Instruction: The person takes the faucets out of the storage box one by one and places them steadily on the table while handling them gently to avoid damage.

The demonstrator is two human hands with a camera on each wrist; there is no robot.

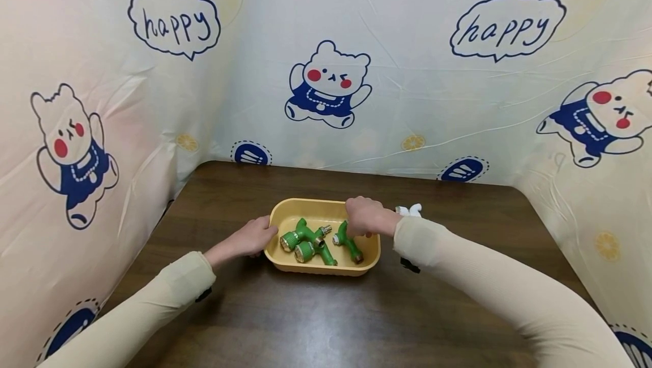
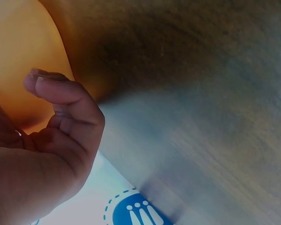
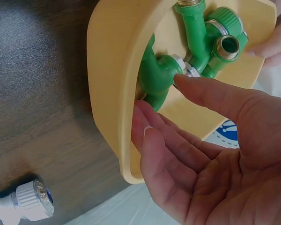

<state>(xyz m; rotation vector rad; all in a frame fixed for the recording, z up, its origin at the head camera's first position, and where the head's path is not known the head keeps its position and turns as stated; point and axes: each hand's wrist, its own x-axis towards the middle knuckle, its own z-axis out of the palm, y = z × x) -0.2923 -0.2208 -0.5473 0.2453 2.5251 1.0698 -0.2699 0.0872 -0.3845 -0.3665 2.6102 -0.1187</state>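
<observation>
A yellow plastic tub (image 1: 323, 270) stands on the table with several green pipe fittings in it. My left hand (image 1: 254, 236) grips the tub's left end, thumb at the rim and fingers curled against the outside. Over the right end, my right hand (image 1: 368, 216) reaches down inside. In the right wrist view its loosely bent fingers lie beside the nearest green fitting (image 3: 159, 75), and the thumb tip overlaps its metal end. That fitting (image 1: 350, 248) lies apart from the green fittings with ribbed collars (image 1: 290, 241) and brass ends at the left.
A white pipe fitting (image 1: 409, 210) with a ribbed collar lies on the dark wooden table (image 1: 326, 322), right of the tub and partly behind my right forearm. Printed cloth (image 1: 407, 102) hangs round the table's back and sides.
</observation>
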